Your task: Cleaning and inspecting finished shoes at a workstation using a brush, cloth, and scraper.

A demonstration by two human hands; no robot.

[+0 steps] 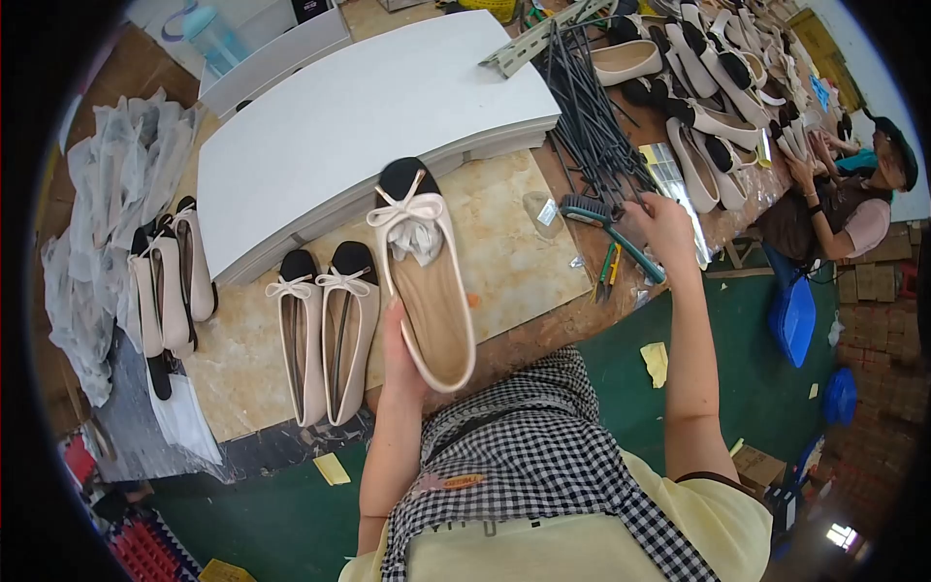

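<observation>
My left hand (400, 354) grips a cream ballet flat (451, 320) with a black toe cap and a bow, holding it over the table's front edge. Crumpled white paper (415, 238) fills its toe area. At the near ends of a heap of thin black sticks (587, 107), my right hand (664, 228) is closed, its fingertips seeming to pinch one stick. A dark green brush (621, 238) lies just left of that hand. To the left of the held shoe, a matching pair of flats (325, 335) rests on the table, each with a dark stick inside.
A stack of white sheets (359, 116) takes up the table's middle. More flats (167, 281) stand at left beside translucent plastic bags (116, 213). Many shoes (703, 107) crowd the far right, where another person (839, 209) works. Pens (609, 272) lie near the front edge.
</observation>
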